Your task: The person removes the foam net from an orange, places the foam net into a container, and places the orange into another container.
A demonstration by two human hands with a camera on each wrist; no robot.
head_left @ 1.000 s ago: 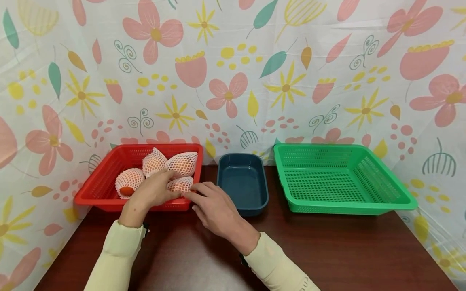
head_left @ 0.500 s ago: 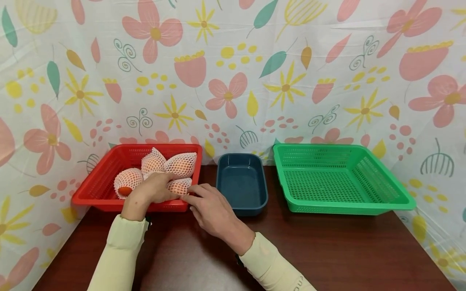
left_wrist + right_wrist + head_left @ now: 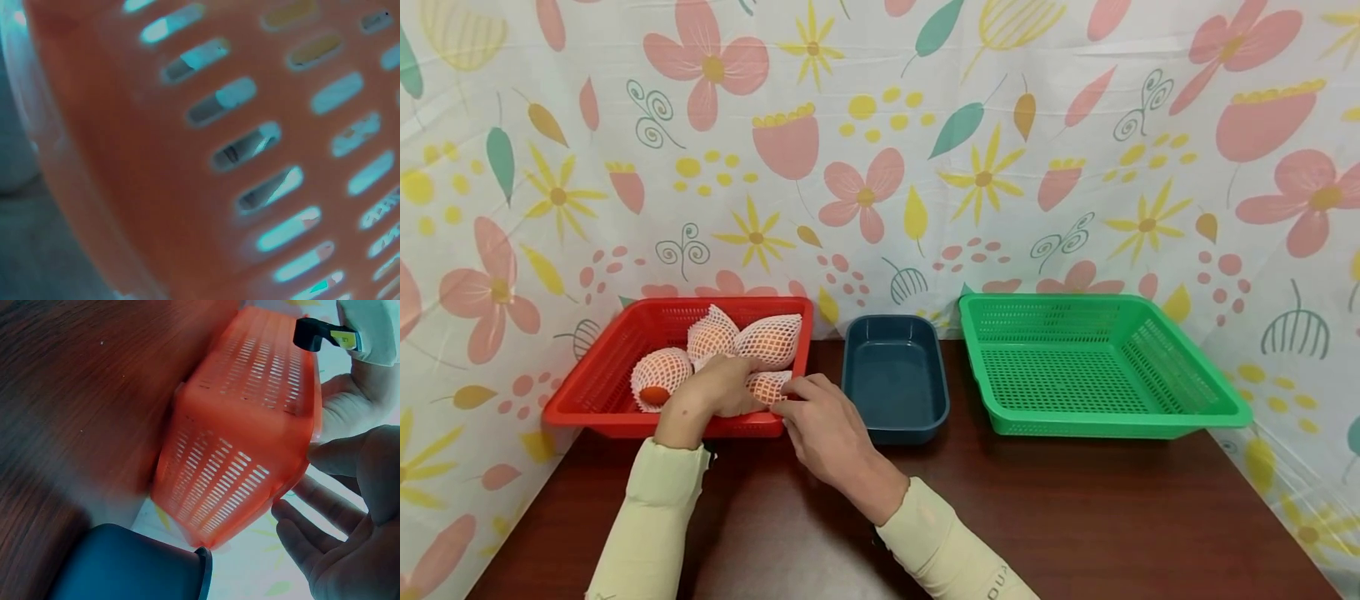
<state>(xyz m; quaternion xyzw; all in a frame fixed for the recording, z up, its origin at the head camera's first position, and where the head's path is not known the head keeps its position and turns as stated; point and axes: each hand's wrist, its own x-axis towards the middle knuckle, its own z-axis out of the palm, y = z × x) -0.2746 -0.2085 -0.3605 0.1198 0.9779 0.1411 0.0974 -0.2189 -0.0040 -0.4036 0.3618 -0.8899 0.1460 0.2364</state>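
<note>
Inside the red basket (image 3: 597, 385), in the head view, lie several orange-red round fruits in white foam nets. My left hand (image 3: 718, 390) holds the front right netted fruit (image 3: 767, 388), covering part of it. At the basket's near right corner my right hand (image 3: 829, 429) has its fingertips at the right end of that net and pinches it. A netted fruit (image 3: 658, 379) on the left shows a bare orange-red end. Two more netted fruits (image 3: 769, 340) lie behind. The left wrist view shows only the slotted basket wall (image 3: 156, 156). In the right wrist view, the right hand (image 3: 350, 550) reaches over the basket rim.
A dark blue tray (image 3: 895, 433) stands just right of the red basket. Further right is a green slotted basket (image 3: 1120, 427) with nothing in it. All three stand on a dark brown table (image 3: 1045, 517) before a flower-printed cloth (image 3: 880, 108).
Both hands stay at the same netted fruit. The right fingers have shifted slightly left, covering more of its right end. The whole view has shifted a little.
</note>
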